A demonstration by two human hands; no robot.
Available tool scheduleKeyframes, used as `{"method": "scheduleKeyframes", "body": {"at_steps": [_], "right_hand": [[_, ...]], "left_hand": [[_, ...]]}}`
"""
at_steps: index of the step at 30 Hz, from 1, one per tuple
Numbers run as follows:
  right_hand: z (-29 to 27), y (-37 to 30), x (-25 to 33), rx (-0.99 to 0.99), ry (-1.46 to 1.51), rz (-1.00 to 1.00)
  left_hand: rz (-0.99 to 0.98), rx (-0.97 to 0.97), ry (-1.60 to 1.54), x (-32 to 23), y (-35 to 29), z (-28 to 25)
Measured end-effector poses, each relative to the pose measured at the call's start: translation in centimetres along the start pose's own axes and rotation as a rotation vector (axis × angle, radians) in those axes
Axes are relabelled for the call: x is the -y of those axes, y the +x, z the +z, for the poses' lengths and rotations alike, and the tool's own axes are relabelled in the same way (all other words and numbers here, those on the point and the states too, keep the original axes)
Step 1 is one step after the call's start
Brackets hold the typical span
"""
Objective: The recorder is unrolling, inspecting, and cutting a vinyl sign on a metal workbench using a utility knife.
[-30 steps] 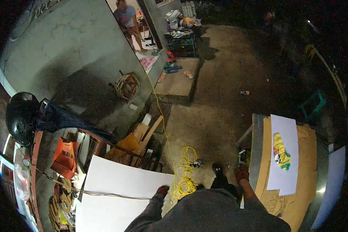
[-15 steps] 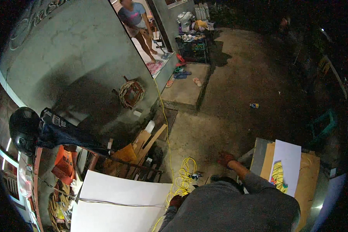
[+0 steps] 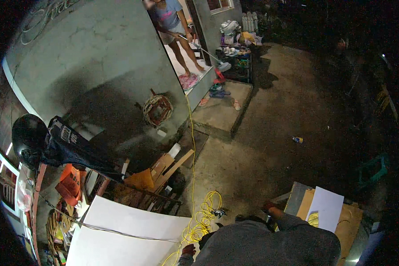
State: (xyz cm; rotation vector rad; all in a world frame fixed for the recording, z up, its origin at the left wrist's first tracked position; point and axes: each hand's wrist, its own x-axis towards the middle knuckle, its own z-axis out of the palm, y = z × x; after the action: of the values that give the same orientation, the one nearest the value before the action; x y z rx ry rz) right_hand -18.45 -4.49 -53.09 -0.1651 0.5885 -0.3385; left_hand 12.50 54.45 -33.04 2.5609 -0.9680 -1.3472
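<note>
My left hand (image 3: 189, 250), in a dark reddish glove, is low in the head view at the right edge of a large white board (image 3: 133, 226). Loose coils of yellow cord (image 3: 204, 221) lie just beyond it. My right hand (image 3: 269, 205), gloved too, is at the near left side of a stack of boards (image 3: 292, 200). Its fingers are dark and blurred, so what it holds, if anything, cannot be made out. On the stack lies a white sheet (image 3: 327, 208) with a yellow cloth (image 3: 313, 219), partly hidden by my grey sleeve.
A person (image 3: 175, 26) stands in the doorway with a long-handled mop (image 3: 224, 66). Sandals (image 3: 237, 104) lie on the concrete step (image 3: 219, 117). Wood scraps (image 3: 164, 170) and a black helmet (image 3: 29, 135) are at left. A can (image 3: 297, 139) and a green frame (image 3: 372, 170) are at right.
My right hand has drawn back toward my body, and my left hand has moved down and left along the white board. The person's mop now reaches out over the step. The view has shifted.
</note>
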Motion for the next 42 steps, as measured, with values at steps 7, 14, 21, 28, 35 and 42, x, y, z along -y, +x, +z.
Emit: {"method": "scheduleKeyframes", "body": {"at_steps": [7, 14, 21, 28, 35, 42], "right_hand": [[3.1, -1.4, -0.5, 0.034, -1.644, -0.107], [1.1, 4.7, 0.2, 0.514, -2.42, -0.447], [0.8, 3.9, 0.6, 0.564, -2.21, -0.249], [-1.2, -0.3, 1.6, 0.574, -2.022, -0.063], [0.4, 2.4, 1.3, 0.587, -1.811, 0.086], [1.4, 4.2, 1.7, 0.617, -1.596, 0.254]], "left_hand": [[0.133, -0.184, -0.026, -4.1, -0.4, -0.3], [0.246, -0.291, 0.28, -4.8, 3.8, -4.0], [0.142, -0.453, -0.687, -2.0, 4.3, -1.3], [0.144, 0.034, 0.283, -3.9, 3.5, -0.8], [0.008, -0.234, -0.765, -4.2, 3.7, 1.2], [0.091, -0.306, 0.01, -3.3, 3.6, -0.1]]}}
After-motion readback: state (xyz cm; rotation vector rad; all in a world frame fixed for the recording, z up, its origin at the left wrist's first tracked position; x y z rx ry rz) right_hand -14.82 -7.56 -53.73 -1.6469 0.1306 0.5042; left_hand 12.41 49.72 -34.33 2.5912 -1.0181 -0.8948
